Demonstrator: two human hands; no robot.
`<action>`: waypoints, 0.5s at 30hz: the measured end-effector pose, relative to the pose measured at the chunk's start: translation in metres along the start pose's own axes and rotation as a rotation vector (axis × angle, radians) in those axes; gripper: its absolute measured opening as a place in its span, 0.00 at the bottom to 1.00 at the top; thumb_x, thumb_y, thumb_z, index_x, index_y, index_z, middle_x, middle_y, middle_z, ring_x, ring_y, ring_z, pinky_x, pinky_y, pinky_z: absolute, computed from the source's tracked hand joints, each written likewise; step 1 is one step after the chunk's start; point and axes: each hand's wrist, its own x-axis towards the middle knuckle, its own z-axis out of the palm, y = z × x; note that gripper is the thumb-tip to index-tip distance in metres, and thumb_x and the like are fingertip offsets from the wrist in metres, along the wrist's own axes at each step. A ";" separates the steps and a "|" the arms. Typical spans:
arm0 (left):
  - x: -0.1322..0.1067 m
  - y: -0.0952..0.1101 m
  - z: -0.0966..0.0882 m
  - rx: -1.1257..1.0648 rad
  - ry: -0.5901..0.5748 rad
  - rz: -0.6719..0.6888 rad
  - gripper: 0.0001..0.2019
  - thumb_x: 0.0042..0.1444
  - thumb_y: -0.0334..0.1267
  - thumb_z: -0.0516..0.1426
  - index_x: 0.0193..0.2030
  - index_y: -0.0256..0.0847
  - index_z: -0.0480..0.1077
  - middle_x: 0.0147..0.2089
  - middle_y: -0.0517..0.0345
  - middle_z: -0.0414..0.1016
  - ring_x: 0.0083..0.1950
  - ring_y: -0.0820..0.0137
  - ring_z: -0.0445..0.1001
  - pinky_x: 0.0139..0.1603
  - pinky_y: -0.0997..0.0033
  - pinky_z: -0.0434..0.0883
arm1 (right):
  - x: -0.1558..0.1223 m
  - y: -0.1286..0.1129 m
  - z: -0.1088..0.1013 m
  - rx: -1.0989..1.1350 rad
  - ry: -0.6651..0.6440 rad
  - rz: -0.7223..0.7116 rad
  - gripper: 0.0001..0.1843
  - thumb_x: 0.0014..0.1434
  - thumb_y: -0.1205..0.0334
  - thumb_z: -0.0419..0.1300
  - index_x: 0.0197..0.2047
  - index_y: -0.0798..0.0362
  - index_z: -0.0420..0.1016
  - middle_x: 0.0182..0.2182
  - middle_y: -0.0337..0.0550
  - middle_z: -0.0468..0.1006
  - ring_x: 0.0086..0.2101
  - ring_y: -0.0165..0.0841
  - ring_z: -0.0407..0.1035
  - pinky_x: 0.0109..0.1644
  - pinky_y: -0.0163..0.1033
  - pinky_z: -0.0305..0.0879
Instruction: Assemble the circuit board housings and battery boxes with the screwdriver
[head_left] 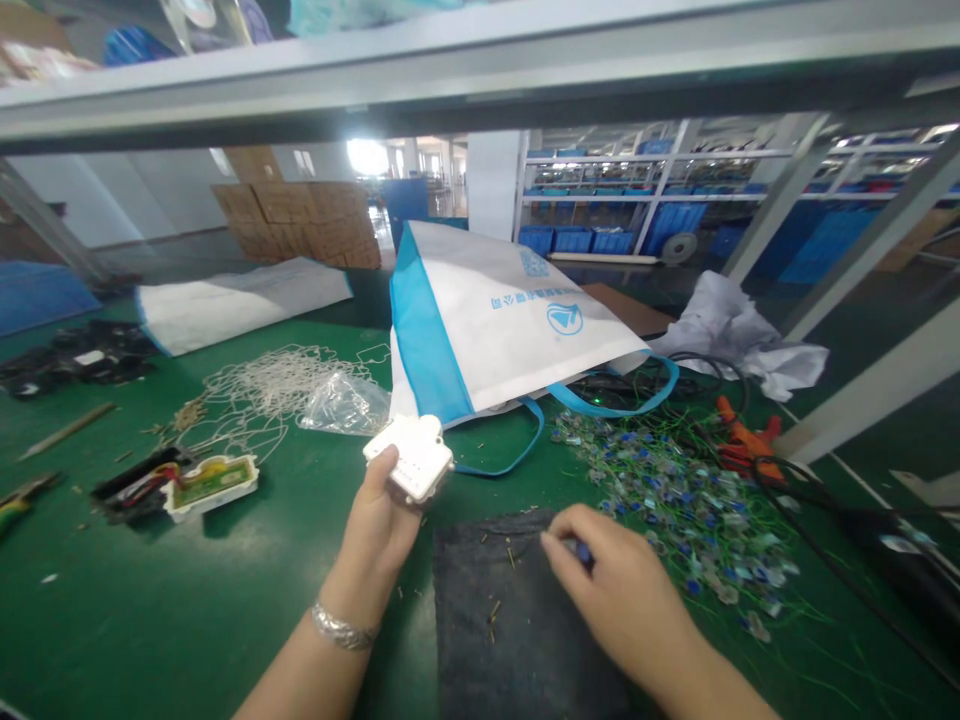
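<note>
Holding the white casing [410, 455] up in my left hand [379, 525], I have my thumb and fingers closed around its near end, so most of the smooth, hard plastic shell juts out toward the far side. It is a flat, roughly square piece with rounded corners and a row of small marks on its face. My judgement is that gripping by the edges suits it best, with a firm but not crushing squeeze, so the face stays in sight. My right hand [622, 590] rests low on the dark cloth [510, 640], a rough, felt-like rectangle near me, fingertips pinched on a small blue piece [583, 551] that is mostly hidden under them. Something that tiny wants a light pinch with the wrist braced on the cloth. Just to the right lies a heap of small parts [675, 500], blue and clear with thin green wires, loose and easy to scatter. Beyond it are orange pliers [742, 440]. A white and blue bag [495, 320] of soft woven fabric slumps on the far side, and an open box [210, 482] holding a green board sits to the left on the green table [150, 620].
</note>
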 end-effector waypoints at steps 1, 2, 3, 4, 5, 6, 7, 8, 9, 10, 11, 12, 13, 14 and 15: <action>-0.002 -0.001 0.000 0.013 -0.017 -0.019 0.18 0.46 0.34 0.58 0.46 0.36 0.65 0.41 0.51 0.74 0.42 0.62 0.73 0.36 0.67 0.74 | 0.006 0.012 -0.008 -0.058 0.021 0.054 0.11 0.58 0.61 0.48 0.27 0.53 0.66 0.25 0.38 0.69 0.26 0.30 0.65 0.29 0.34 0.60; -0.005 -0.003 0.000 0.037 -0.030 -0.028 0.19 0.45 0.35 0.59 0.46 0.36 0.65 0.41 0.51 0.74 0.41 0.62 0.73 0.36 0.68 0.74 | 0.012 0.025 -0.018 -0.125 0.062 0.079 0.12 0.59 0.58 0.48 0.31 0.53 0.68 0.28 0.41 0.71 0.29 0.32 0.66 0.32 0.36 0.63; -0.007 -0.006 0.000 0.076 -0.046 -0.026 0.20 0.45 0.37 0.60 0.46 0.36 0.65 0.40 0.51 0.74 0.40 0.62 0.73 0.34 0.69 0.73 | 0.016 0.038 -0.027 -0.210 0.112 0.084 0.15 0.59 0.55 0.47 0.38 0.54 0.69 0.34 0.45 0.71 0.35 0.36 0.67 0.38 0.40 0.64; -0.009 -0.009 -0.001 0.129 -0.069 -0.012 0.21 0.44 0.38 0.61 0.45 0.35 0.65 0.39 0.51 0.73 0.39 0.62 0.73 0.33 0.70 0.73 | 0.018 0.050 -0.036 -0.304 0.149 0.090 0.20 0.58 0.52 0.47 0.46 0.58 0.67 0.40 0.50 0.70 0.41 0.40 0.65 0.45 0.44 0.64; -0.011 -0.011 -0.003 0.197 -0.097 0.017 0.22 0.43 0.39 0.61 0.45 0.35 0.64 0.39 0.52 0.73 0.39 0.63 0.73 0.33 0.71 0.72 | 0.019 0.061 -0.044 -0.388 0.164 0.102 0.26 0.58 0.50 0.46 0.52 0.61 0.63 0.46 0.54 0.67 0.46 0.44 0.62 0.50 0.48 0.61; -0.013 -0.012 -0.004 0.278 -0.128 0.065 0.23 0.42 0.40 0.62 0.46 0.36 0.63 0.39 0.53 0.72 0.39 0.63 0.72 0.33 0.72 0.71 | 0.018 0.069 -0.051 -0.451 0.171 0.119 0.30 0.57 0.49 0.46 0.55 0.63 0.59 0.49 0.57 0.63 0.49 0.46 0.59 0.53 0.51 0.58; -0.015 -0.013 -0.005 0.382 -0.162 0.127 0.25 0.41 0.41 0.63 0.46 0.36 0.62 0.40 0.53 0.71 0.39 0.64 0.72 0.35 0.72 0.71 | 0.015 0.076 -0.056 -0.485 0.169 0.142 0.32 0.57 0.48 0.46 0.57 0.64 0.57 0.51 0.58 0.61 0.51 0.47 0.57 0.54 0.51 0.57; -0.018 -0.013 -0.004 0.513 -0.197 0.196 0.27 0.40 0.41 0.63 0.47 0.36 0.61 0.40 0.53 0.71 0.40 0.64 0.71 0.37 0.71 0.70 | 0.010 0.082 -0.060 -0.491 0.166 0.166 0.32 0.57 0.48 0.47 0.57 0.63 0.57 0.51 0.57 0.61 0.51 0.47 0.58 0.54 0.51 0.58; -0.022 -0.013 -0.003 0.663 -0.227 0.270 0.28 0.39 0.42 0.64 0.47 0.37 0.60 0.41 0.53 0.70 0.40 0.64 0.71 0.38 0.69 0.69 | 0.003 0.085 -0.062 -0.479 0.167 0.186 0.31 0.57 0.48 0.47 0.57 0.61 0.57 0.51 0.55 0.62 0.50 0.46 0.59 0.54 0.50 0.59; -0.027 -0.012 -0.001 0.825 -0.251 0.350 0.29 0.38 0.41 0.64 0.47 0.36 0.59 0.41 0.52 0.69 0.40 0.63 0.70 0.40 0.67 0.69 | -0.005 0.089 -0.062 -0.463 0.162 0.199 0.30 0.57 0.48 0.46 0.56 0.60 0.58 0.50 0.54 0.64 0.49 0.45 0.61 0.53 0.48 0.60; -0.033 -0.012 0.002 0.990 -0.276 0.441 0.30 0.38 0.41 0.64 0.47 0.36 0.59 0.41 0.51 0.68 0.41 0.63 0.70 0.41 0.65 0.68 | -0.014 0.091 -0.061 -0.453 0.149 0.212 0.29 0.57 0.48 0.46 0.56 0.60 0.59 0.50 0.53 0.64 0.48 0.44 0.62 0.53 0.47 0.61; -0.040 -0.013 0.006 1.147 -0.315 0.544 0.30 0.37 0.40 0.64 0.47 0.36 0.59 0.41 0.51 0.68 0.41 0.62 0.69 0.42 0.63 0.68 | -0.024 0.095 -0.059 -0.458 0.127 0.226 0.28 0.58 0.49 0.46 0.55 0.60 0.59 0.49 0.53 0.65 0.48 0.43 0.63 0.52 0.47 0.62; -0.047 -0.015 0.010 1.284 -0.372 0.664 0.29 0.37 0.38 0.63 0.48 0.36 0.59 0.42 0.50 0.68 0.42 0.61 0.68 0.44 0.60 0.67 | -0.034 0.099 -0.056 -0.478 0.098 0.242 0.27 0.58 0.50 0.45 0.55 0.60 0.60 0.49 0.53 0.65 0.48 0.43 0.63 0.52 0.47 0.62; -0.055 -0.019 0.014 1.400 -0.448 0.793 0.28 0.38 0.36 0.61 0.48 0.35 0.59 0.42 0.49 0.67 0.43 0.60 0.68 0.47 0.57 0.65 | -0.044 0.104 -0.053 -0.509 0.067 0.261 0.26 0.58 0.51 0.45 0.54 0.59 0.61 0.49 0.53 0.66 0.47 0.42 0.63 0.52 0.46 0.63; -0.062 -0.024 0.016 1.500 -0.536 0.919 0.27 0.39 0.34 0.60 0.49 0.34 0.59 0.43 0.48 0.68 0.44 0.59 0.67 0.50 0.54 0.62 | -0.054 0.110 -0.051 -0.546 0.041 0.284 0.25 0.58 0.53 0.45 0.54 0.59 0.61 0.48 0.52 0.67 0.47 0.41 0.63 0.52 0.46 0.63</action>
